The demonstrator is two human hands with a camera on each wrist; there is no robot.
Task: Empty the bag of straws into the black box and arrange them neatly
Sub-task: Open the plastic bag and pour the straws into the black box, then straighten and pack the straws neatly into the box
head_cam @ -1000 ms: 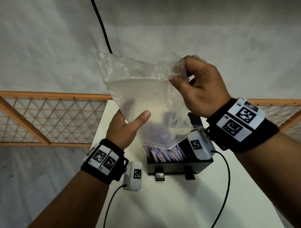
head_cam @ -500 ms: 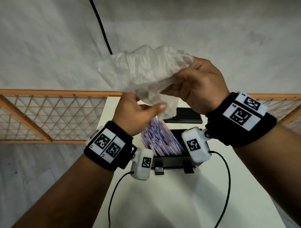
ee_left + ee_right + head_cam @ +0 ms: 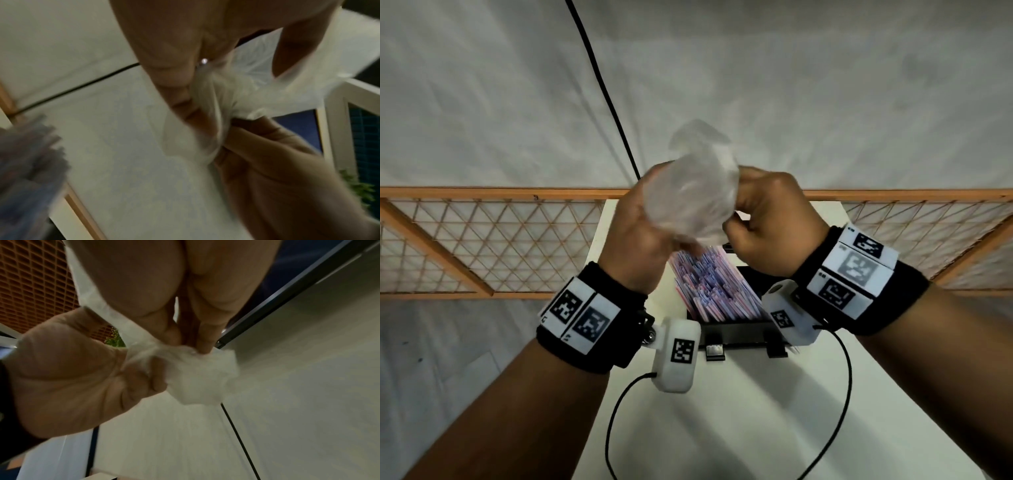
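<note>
The clear plastic bag (image 3: 693,195) is crumpled into a ball above the black box (image 3: 736,334). My left hand (image 3: 643,219) and my right hand (image 3: 760,222) both grip it, fingers curled into the plastic. The wrist views show the bunched bag (image 3: 222,100) (image 3: 197,374) pinched between both hands. Pink and white wrapped straws (image 3: 709,287) stand leaning in a loose bundle inside the box, below my hands. They also show blurred at the lower left as straws (image 3: 26,155) in the left wrist view.
The box sits on a white table (image 3: 722,411) with wrist-camera cables trailing over it. An orange lattice fence (image 3: 482,240) runs behind the table on both sides. A black cable (image 3: 606,89) crosses the grey floor beyond.
The bag was spread open over the box a second ago. Both hands have since drawn together and scrunched it into a tight ball. The straws now stand uncovered in the box.
</note>
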